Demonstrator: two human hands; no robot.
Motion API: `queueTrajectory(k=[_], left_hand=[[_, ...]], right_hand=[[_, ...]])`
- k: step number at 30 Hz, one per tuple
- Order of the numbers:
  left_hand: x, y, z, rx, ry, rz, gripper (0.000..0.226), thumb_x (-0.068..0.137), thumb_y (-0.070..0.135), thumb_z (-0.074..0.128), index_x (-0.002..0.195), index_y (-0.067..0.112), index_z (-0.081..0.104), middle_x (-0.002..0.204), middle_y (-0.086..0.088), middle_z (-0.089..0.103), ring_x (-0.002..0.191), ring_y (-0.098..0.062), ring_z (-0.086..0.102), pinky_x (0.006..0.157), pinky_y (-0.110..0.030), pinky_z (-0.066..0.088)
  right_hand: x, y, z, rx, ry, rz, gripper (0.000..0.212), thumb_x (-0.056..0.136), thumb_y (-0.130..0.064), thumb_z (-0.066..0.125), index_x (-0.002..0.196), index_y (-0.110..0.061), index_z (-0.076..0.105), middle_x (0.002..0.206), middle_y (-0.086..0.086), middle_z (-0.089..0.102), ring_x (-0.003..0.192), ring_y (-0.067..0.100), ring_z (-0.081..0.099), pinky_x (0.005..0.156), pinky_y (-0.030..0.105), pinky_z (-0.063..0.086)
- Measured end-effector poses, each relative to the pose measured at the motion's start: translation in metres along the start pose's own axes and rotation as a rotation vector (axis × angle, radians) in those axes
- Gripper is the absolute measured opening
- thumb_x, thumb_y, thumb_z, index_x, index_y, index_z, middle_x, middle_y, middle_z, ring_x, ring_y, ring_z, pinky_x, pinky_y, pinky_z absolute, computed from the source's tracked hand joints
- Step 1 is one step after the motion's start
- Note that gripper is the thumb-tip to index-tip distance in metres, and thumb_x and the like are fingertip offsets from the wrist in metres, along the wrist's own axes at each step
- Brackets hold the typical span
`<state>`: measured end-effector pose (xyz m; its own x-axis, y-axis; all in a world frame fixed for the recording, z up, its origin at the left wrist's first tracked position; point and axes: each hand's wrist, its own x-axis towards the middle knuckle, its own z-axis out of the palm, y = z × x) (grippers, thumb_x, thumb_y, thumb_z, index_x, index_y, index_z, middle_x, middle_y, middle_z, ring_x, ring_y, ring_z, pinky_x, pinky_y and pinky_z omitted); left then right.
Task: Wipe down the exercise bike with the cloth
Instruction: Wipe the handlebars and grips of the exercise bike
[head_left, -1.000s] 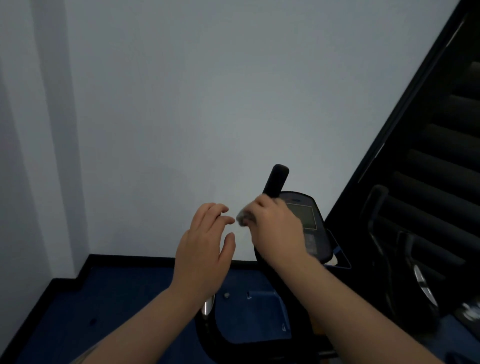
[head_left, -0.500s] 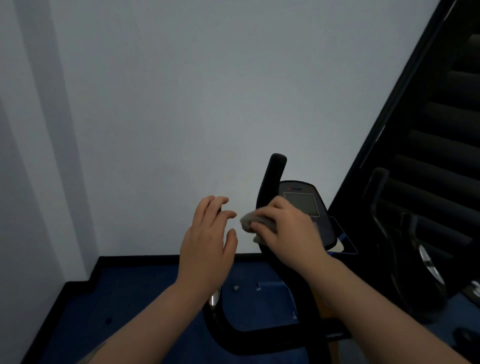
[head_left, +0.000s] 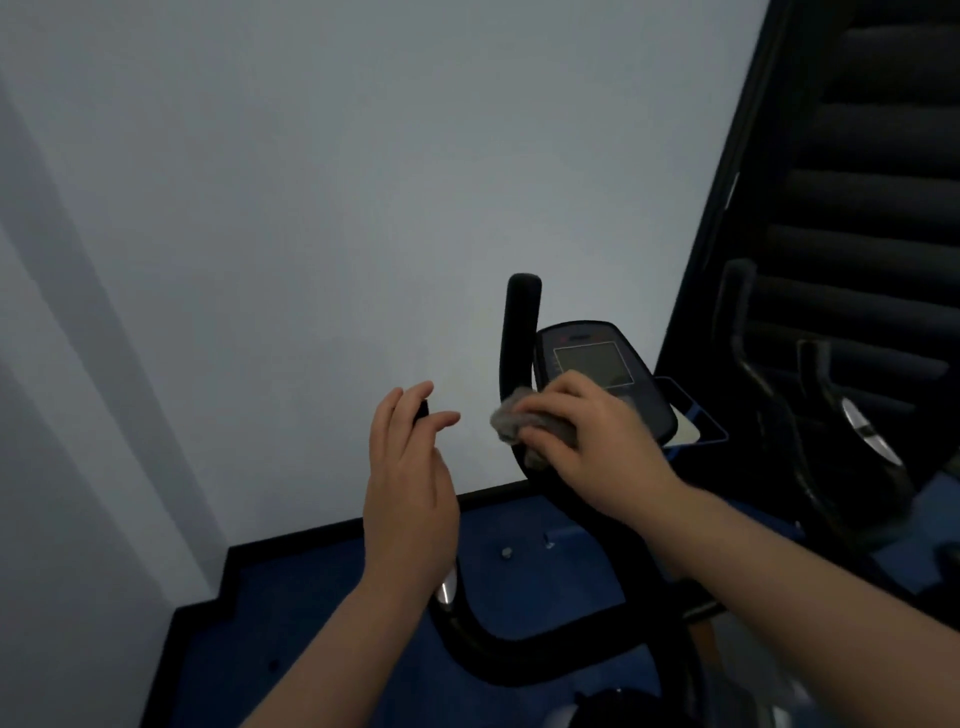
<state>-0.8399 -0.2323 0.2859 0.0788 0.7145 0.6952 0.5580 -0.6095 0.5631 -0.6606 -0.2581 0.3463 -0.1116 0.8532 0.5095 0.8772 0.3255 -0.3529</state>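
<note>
In a dim corner by a pale wall (head_left: 322, 208), one exercise bike (head_left: 550, 660) stands on blue flooring (head_left: 311, 613), where a person's right hand (head_left: 597, 441) clutches a single crumpled grey cloth (head_left: 511, 423) against the upright right handlebar (head_left: 519, 332), just left of the one dark console (head_left: 602, 374). The left hand (head_left: 408, 499) hangs slack-fingered before the left grip's tip, touching nothing visible, with free space between bike and wall; a second dark machine (head_left: 831, 415) crowds the right.

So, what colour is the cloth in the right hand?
Grey; the cloth shows best in the head view, under the right hand.
</note>
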Motion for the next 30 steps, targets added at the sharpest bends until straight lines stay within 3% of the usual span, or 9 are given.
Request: queueTrajectory(k=[2, 6, 8, 12, 15, 19, 24, 28, 30], left_hand=[[0.001, 0.000, -0.001, -0.030, -0.003, -0.004, 0.041, 0.092, -0.015, 0.040, 0.117, 0.011, 0.059, 0.147, 0.002, 0.038, 0.145, -0.019, 0.022, 0.107, -0.003, 0.014], [0.003, 0.000, -0.001, -0.066, -0.014, -0.011, 0.043, 0.091, -0.016, 0.040, 0.117, 0.013, 0.059, 0.146, 0.003, 0.038, 0.144, -0.019, 0.022, 0.109, -0.006, 0.016], [0.003, 0.000, -0.001, -0.062, -0.019, -0.016, 0.044, 0.091, -0.016, 0.040, 0.117, 0.013, 0.059, 0.147, 0.003, 0.037, 0.144, -0.020, 0.022, 0.108, -0.005, 0.016], [0.002, 0.000, 0.000, -0.070, -0.015, -0.011, 0.044, 0.090, -0.015, 0.042, 0.117, 0.016, 0.059, 0.147, 0.005, 0.036, 0.145, -0.016, 0.020, 0.102, 0.001, 0.015], [0.002, 0.001, -0.001, -0.076, -0.015, -0.020, 0.043, 0.091, -0.013, 0.043, 0.117, 0.017, 0.058, 0.147, 0.007, 0.036, 0.145, -0.012, 0.017, 0.101, 0.002, 0.015], [0.002, 0.003, -0.003, -0.062, -0.016, -0.018, 0.040, 0.091, -0.012, 0.044, 0.116, 0.015, 0.059, 0.147, 0.005, 0.037, 0.145, -0.015, 0.020, 0.098, 0.004, 0.016], [0.001, 0.003, -0.004, -0.019, -0.024, -0.011, 0.036, 0.091, -0.011, 0.046, 0.115, 0.013, 0.060, 0.145, 0.003, 0.040, 0.144, -0.018, 0.023, 0.098, 0.004, 0.016], [0.003, 0.003, -0.004, -0.022, -0.010, -0.020, 0.035, 0.091, -0.009, 0.045, 0.113, 0.014, 0.061, 0.142, 0.006, 0.041, 0.142, -0.018, 0.027, 0.100, 0.001, 0.018], [0.003, 0.004, -0.004, -0.025, -0.013, -0.023, 0.034, 0.092, -0.009, 0.045, 0.112, 0.014, 0.061, 0.141, 0.006, 0.042, 0.141, -0.018, 0.027, 0.101, 0.000, 0.018]], right_hand=[[0.015, 0.001, -0.009, -0.041, -0.024, -0.020, 0.022, 0.088, -0.036, 0.066, 0.108, -0.028, 0.071, 0.102, -0.011, 0.054, 0.093, 0.015, 0.058, 0.076, 0.034, 0.048], [0.056, -0.018, -0.010, -0.082, 0.174, -0.047, 0.018, 0.090, -0.030, 0.063, 0.105, -0.025, 0.071, 0.105, -0.008, 0.056, 0.092, 0.013, 0.056, 0.069, 0.030, 0.045], [0.048, -0.021, 0.005, -0.123, 0.139, -0.072, 0.016, 0.092, -0.025, 0.061, 0.104, -0.025, 0.071, 0.109, -0.007, 0.056, 0.096, 0.015, 0.055, 0.070, 0.032, 0.047], [0.001, -0.005, 0.012, 0.074, 0.102, 0.003, 0.019, 0.089, -0.024, 0.066, 0.108, -0.025, 0.071, 0.109, -0.010, 0.060, 0.097, 0.010, 0.058, 0.082, 0.027, 0.047], [0.013, -0.001, -0.005, -0.016, -0.013, -0.040, 0.021, 0.089, -0.032, 0.065, 0.109, -0.028, 0.070, 0.109, -0.011, 0.058, 0.097, 0.015, 0.059, 0.082, 0.037, 0.050], [0.053, -0.017, -0.008, -0.081, 0.167, -0.076, 0.019, 0.092, -0.026, 0.062, 0.108, -0.022, 0.071, 0.111, -0.005, 0.058, 0.096, 0.018, 0.057, 0.074, 0.035, 0.049], [0.017, -0.009, 0.010, -0.040, 0.031, -0.074, 0.019, 0.090, -0.024, 0.064, 0.107, -0.025, 0.072, 0.112, -0.010, 0.060, 0.102, 0.012, 0.056, 0.083, 0.031, 0.048], [0.009, 0.001, -0.020, 0.010, -0.208, -0.142, 0.021, 0.086, -0.028, 0.070, 0.106, -0.030, 0.073, 0.107, -0.012, 0.059, 0.098, 0.008, 0.057, 0.087, 0.037, 0.048], [0.029, -0.003, -0.031, 0.013, -0.011, -0.187, 0.021, 0.086, -0.025, 0.069, 0.107, -0.027, 0.072, 0.107, -0.008, 0.058, 0.097, 0.013, 0.058, 0.085, 0.036, 0.049]])
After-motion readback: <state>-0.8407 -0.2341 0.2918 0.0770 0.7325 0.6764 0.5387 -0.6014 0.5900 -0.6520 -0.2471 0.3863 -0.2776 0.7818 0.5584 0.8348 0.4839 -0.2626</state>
